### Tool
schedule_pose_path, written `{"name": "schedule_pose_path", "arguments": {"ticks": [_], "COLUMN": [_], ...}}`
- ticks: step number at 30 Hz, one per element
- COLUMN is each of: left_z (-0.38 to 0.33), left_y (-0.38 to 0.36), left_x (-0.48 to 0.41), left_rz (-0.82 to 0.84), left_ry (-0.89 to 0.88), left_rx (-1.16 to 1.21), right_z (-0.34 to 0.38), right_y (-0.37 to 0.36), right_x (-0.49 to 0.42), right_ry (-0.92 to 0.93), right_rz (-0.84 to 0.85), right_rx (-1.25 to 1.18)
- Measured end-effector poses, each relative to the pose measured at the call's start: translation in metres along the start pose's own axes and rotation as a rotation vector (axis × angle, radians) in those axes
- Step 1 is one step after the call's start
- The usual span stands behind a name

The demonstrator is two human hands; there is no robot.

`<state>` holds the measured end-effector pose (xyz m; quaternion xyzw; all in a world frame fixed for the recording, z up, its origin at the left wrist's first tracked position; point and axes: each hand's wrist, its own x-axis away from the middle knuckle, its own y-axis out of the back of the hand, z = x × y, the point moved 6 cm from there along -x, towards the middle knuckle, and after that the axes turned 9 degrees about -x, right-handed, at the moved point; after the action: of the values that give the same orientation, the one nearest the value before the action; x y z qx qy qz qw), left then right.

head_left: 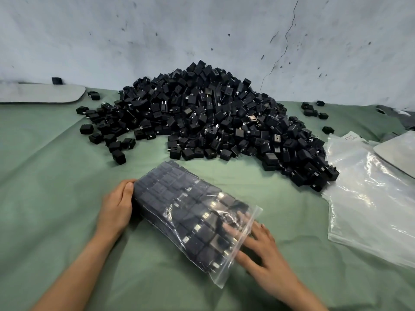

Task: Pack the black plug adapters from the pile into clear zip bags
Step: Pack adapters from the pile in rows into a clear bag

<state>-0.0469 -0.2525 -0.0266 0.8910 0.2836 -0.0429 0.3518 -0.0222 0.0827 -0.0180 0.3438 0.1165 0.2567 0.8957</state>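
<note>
Nothing legible shows anywhere. The top bag of the stack of clear zip bags [368,198] bears a small patch of grey print [352,138] near its far edge, too faint and small to read.

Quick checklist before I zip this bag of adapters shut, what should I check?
1. Filled zip bag lies flat on the green cloth: ok.
2. Left hand steadies the bag's closed end: ok.
3. Right hand is out of the bag: not ok, its fingers lie inside the mouth under the plastic.
4. Zip strip is free to close: not ok, the mouth is open around those fingers.
5. No adapter prongs sit across the zip strip: cannot tell, glare hides it.
6. Empty zip bags lie ready on the right: ok.
</note>
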Motion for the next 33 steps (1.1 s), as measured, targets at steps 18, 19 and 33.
{"name": "schedule_pose_path", "arguments": {"ticks": [18, 19, 33], "left_z": [0.000, 0.000, 0.001], "left_y": [0.000, 0.001, 0.000], "left_x": [0.000, 0.000, -0.001], "left_rz": [-0.021, -0.023, -0.011], "left_ry": [-0.009, -0.016, 0.003], "left_rx": [0.002, 0.005, 0.022], "right_z": [0.012, 0.013, 0.012], "right_y": [-0.011, -0.012, -0.045], "right_x": [-0.046, -0.050, -0.102], "right_ry": [0.077, 0.063, -0.045], "right_rz": [0.127, 0.131, 0.133], "right_rx": [0.355, 0.356, 0.476]}}
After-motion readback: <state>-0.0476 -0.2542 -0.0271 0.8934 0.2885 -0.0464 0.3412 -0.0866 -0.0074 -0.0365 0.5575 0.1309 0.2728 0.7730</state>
